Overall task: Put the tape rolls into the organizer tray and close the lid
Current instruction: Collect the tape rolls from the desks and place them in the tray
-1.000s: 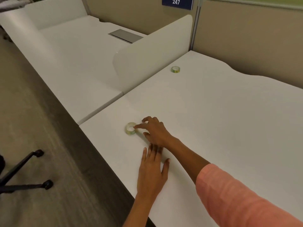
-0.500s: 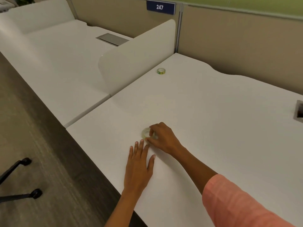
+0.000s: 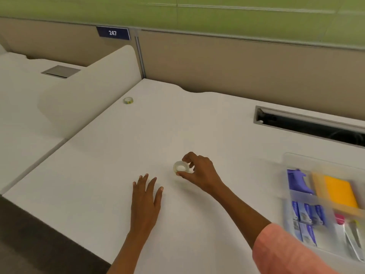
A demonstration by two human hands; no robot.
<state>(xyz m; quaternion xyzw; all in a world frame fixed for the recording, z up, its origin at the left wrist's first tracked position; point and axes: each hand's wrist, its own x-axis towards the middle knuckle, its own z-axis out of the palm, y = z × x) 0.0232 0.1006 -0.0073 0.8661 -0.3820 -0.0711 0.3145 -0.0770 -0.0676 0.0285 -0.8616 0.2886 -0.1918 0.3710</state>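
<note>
My right hand (image 3: 199, 172) pinches a small clear tape roll (image 3: 180, 167) between thumb and fingers, lifted just off the white desk (image 3: 177, 119). My left hand (image 3: 145, 196) lies flat on the desk with fingers spread, holding nothing, a little to the left and nearer than the roll. A second tape roll (image 3: 128, 100) with a greenish rim sits far back on the desk beside the white divider. The clear organizer tray (image 3: 288, 161) stands at the right edge of view, open, with purple, orange and blue items inside; its lid is not clearly seen.
A white curved divider (image 3: 88, 91) separates this desk from the neighbouring one on the left. A dark cable slot (image 3: 308, 125) runs along the back right. Beige partition panels stand behind. The desk's front edge drops to the floor at lower left.
My right hand closed on the near tape roll and raised it off the desk, moving it rightward. The view swung right, bringing the organizer tray into sight. My left hand stayed flat.
</note>
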